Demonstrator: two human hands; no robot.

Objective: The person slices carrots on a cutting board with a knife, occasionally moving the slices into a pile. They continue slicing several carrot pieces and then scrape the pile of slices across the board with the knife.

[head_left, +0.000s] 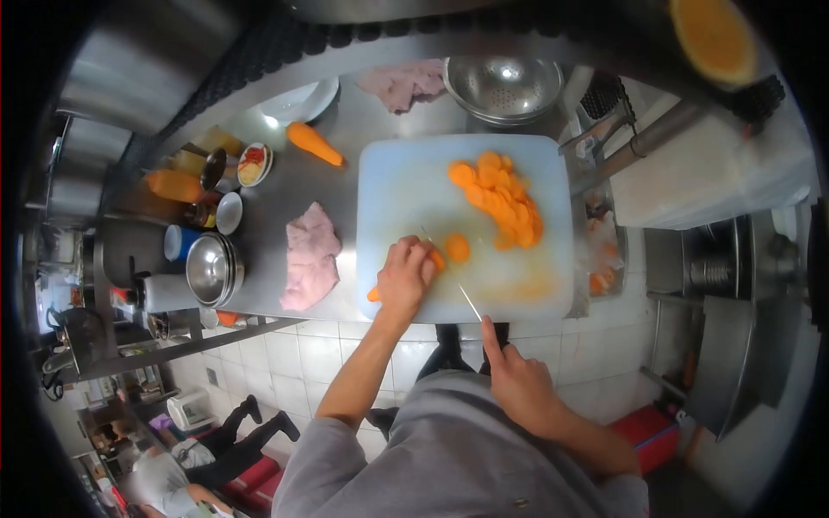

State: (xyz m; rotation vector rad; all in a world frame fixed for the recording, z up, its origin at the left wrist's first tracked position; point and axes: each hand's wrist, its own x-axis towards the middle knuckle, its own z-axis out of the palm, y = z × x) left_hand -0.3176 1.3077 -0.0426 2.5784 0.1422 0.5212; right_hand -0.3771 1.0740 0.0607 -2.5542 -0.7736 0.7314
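Observation:
My left hand (406,274) is closed over a peeled carrot (374,294) on the white cutting board (380,186), its fingers curled near the cut end. In my right hand (518,380) is a knife (467,300), gripped by the handle with the index finger stretched along it. The thin blade slants up and left, beside the cut end of the carrot. One loose carrot slice (457,248) lies just right of the blade. Farther up the board is a heap of carrot slices (509,207). Part of the carrot is hidden under my left hand.
A whole peeled carrot (314,143) and a pink cloth (311,259) lie left of the board. Stacked metal bowls (210,269) stand at far left; a colander (503,85) and another cloth (402,84) are behind. A person (186,462) is at lower left.

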